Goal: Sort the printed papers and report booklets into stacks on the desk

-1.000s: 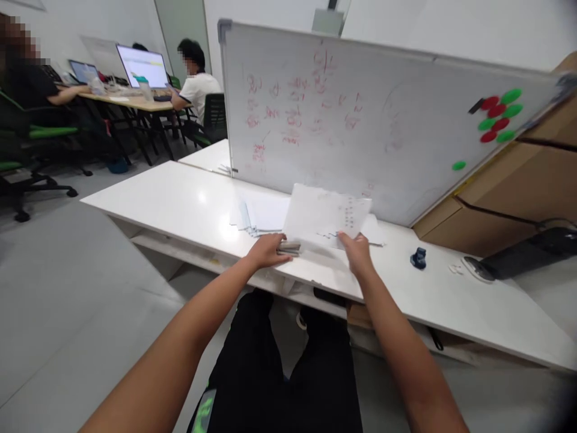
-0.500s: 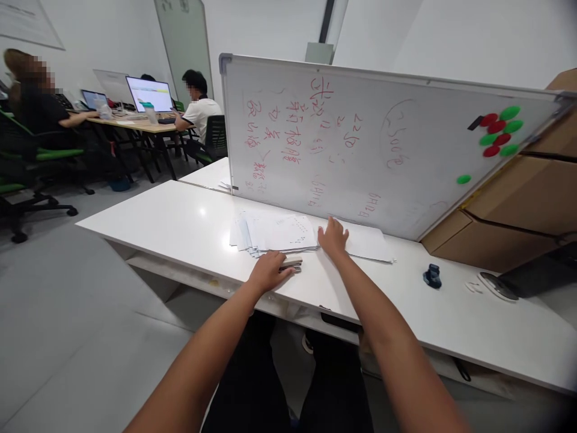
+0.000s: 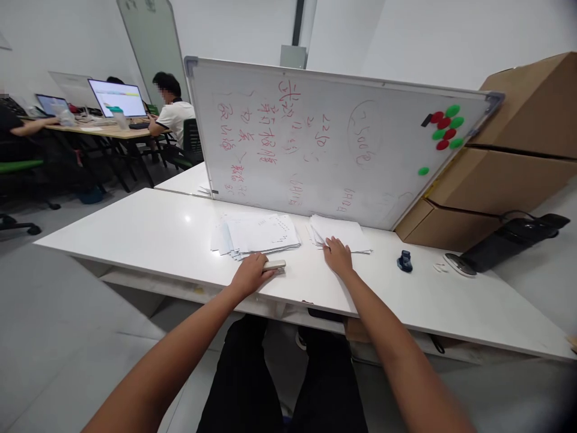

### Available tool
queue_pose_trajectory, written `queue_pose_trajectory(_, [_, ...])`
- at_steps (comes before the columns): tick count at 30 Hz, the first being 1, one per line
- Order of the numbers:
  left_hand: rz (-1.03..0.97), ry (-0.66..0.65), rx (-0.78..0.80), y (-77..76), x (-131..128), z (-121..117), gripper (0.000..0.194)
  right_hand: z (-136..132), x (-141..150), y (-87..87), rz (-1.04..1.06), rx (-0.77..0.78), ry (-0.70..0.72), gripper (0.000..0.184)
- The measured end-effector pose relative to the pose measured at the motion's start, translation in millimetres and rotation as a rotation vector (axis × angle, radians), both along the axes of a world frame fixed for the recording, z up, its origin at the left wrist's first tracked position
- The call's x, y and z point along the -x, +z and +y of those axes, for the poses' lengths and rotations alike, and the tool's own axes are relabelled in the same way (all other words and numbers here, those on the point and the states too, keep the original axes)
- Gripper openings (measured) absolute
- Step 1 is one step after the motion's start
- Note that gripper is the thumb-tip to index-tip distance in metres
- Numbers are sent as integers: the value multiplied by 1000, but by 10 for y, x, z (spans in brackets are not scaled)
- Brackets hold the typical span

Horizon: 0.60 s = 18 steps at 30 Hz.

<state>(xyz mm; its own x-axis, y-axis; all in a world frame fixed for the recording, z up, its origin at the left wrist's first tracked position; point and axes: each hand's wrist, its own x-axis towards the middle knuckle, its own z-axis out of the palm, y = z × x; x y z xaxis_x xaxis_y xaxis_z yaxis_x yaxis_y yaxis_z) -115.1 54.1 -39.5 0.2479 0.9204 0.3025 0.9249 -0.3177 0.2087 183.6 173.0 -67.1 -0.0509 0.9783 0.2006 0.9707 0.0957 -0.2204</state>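
Note:
My left hand is closed around a silver stapler that lies on the white table, just in front of a fanned stack of papers. My right hand rests with fingers spread flat on the near edge of a second, smaller pile of white sheets. Both piles lie at the foot of a whiteboard with red writing, which stands on the table.
A small dark blue object and a white puck-shaped item lie to the right. Cardboard boxes stand behind the whiteboard's right end. Other people sit at a desk with monitors at the far left. My legs are under the table.
My right hand laid down the sheet it held up, on the left stack, then moved onto the right pile. My left hand stayed on the stapler. The camera view shifted.

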Motion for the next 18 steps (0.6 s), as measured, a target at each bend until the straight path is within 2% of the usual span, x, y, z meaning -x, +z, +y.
queue_pose_trajectory(10, [-44,7,23,-7,-3,2,29,-57,19,52,2,-83,5,47])
queue_pose_trajectory(18, [-64,0,58,21,1,-4,30,-19,66,173,-74,-58,-61,53])
